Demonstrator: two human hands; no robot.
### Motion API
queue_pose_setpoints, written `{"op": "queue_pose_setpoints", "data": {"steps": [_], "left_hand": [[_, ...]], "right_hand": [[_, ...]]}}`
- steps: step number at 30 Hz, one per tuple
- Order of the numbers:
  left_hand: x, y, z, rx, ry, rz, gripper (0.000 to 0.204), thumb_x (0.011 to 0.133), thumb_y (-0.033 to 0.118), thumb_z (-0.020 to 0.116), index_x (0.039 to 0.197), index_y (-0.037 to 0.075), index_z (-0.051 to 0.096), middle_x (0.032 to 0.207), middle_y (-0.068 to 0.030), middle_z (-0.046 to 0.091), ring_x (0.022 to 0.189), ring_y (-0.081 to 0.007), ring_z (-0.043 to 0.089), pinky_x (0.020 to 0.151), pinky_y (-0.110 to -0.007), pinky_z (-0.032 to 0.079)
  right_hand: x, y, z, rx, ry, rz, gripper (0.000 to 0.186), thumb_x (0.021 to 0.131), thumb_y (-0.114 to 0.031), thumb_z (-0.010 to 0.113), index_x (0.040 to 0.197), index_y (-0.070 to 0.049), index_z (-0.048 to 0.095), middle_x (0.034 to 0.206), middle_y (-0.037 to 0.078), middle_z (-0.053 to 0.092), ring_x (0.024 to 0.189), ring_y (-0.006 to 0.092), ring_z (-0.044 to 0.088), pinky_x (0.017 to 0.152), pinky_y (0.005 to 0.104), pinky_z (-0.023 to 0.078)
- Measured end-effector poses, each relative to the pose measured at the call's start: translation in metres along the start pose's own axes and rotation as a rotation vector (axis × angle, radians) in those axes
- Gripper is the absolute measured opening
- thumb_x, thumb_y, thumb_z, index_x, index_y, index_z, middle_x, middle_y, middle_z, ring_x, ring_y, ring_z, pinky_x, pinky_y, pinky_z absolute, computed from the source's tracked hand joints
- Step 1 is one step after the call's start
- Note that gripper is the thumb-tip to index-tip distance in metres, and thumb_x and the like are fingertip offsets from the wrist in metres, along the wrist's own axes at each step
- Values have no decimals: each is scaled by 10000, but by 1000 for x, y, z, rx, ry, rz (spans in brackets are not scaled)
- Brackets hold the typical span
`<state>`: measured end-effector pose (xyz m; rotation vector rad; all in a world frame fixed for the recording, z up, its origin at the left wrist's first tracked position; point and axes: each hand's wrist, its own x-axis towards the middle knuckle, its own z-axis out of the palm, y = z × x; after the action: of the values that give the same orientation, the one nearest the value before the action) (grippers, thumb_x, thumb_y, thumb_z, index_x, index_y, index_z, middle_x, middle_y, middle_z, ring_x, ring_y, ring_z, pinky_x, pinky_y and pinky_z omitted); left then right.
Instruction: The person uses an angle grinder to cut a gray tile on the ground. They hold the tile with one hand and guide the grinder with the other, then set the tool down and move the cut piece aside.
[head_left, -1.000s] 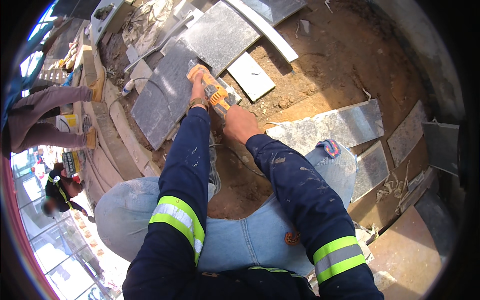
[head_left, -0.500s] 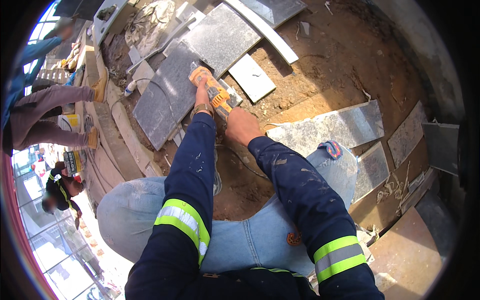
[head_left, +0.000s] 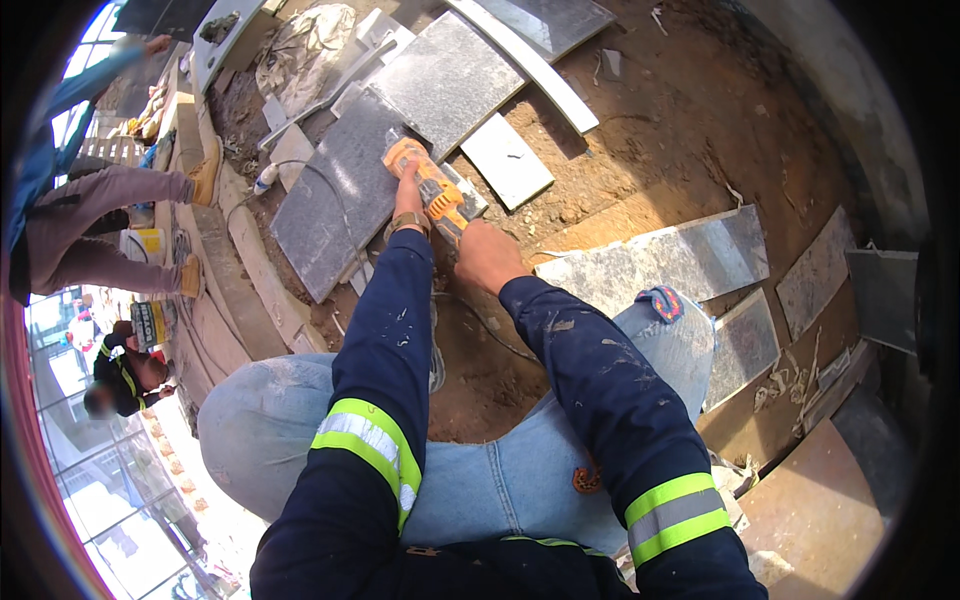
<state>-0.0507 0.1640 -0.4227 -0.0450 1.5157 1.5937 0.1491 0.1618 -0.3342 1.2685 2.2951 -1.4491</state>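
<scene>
Both my hands hold an orange and black angle grinder (head_left: 440,195). My left hand (head_left: 407,190) wraps round its body near the head, and a watch sits on that wrist. My right hand (head_left: 487,256) is closed round the rear end of the tool. The grinder's head lies over the edge of a dark grey stone slab (head_left: 335,200), close to a speckled grey slab (head_left: 445,85). Its disc is mostly hidden, so I cannot tell whether it touches the stone. A white tile piece (head_left: 508,162) lies on the soil to the right.
A cable (head_left: 335,190) crosses the dark slab. Grey slabs (head_left: 650,255) lie by my right knee, with a concrete wall (head_left: 835,90) beyond. A long white strip (head_left: 530,60) lies at the top. At left stand a person (head_left: 100,215), another person (head_left: 125,375) and buckets (head_left: 145,325).
The whole view has shifted slightly, and my hands and the grinder stay nearly in the same place on the slab edge. The standing person's raised arm at far left has moved.
</scene>
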Motion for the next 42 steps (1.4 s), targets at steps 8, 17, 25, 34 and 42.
{"op": "queue_pose_setpoints", "data": {"steps": [8, 17, 25, 34, 42], "left_hand": [[11, -1, -4, 24, 13, 26, 495, 882, 464, 630, 1154, 53, 582, 913, -118, 673, 743, -274, 688, 672, -417, 587], [-4, 5, -6, 48, -26, -67, 530, 900, 488, 592, 1159, 26, 565, 946, -139, 660, 776, -291, 694, 684, -434, 596], [21, -5, -11, 22, -43, 83, 504, 904, 436, 613, 1195, 35, 525, 959, -133, 654, 770, -305, 692, 666, -435, 594], [5, -7, -2, 32, 0, 56, 479, 906, 457, 600, 1134, 37, 575, 926, -120, 674, 751, -273, 692, 656, -414, 588], [5, -9, -3, 35, -7, 71, 494, 899, 458, 604, 1163, 41, 569, 943, -124, 671, 776, -284, 690, 671, -429, 588]], "right_hand": [[2, 0, 1, -4, 16, 40, 353, 742, -146, 736, 1033, 30, 640, 1006, 218, 699, 982, 344, 686, 826, 400, 552], [6, -2, 13, -57, 32, -2, 326, 730, -142, 752, 999, 21, 663, 976, 212, 707, 957, 328, 698, 812, 386, 559], [2, 2, 6, -16, 42, 10, 333, 748, -145, 723, 1012, 40, 638, 982, 225, 700, 949, 349, 694, 804, 400, 558], [-2, 3, 4, -48, 26, 21, 356, 746, -158, 726, 1033, 30, 631, 1005, 217, 698, 969, 344, 689, 820, 397, 553], [-7, 3, -1, -58, 5, 35, 349, 744, -162, 749, 1031, 15, 657, 1019, 207, 703, 981, 330, 690, 825, 381, 556]]}}
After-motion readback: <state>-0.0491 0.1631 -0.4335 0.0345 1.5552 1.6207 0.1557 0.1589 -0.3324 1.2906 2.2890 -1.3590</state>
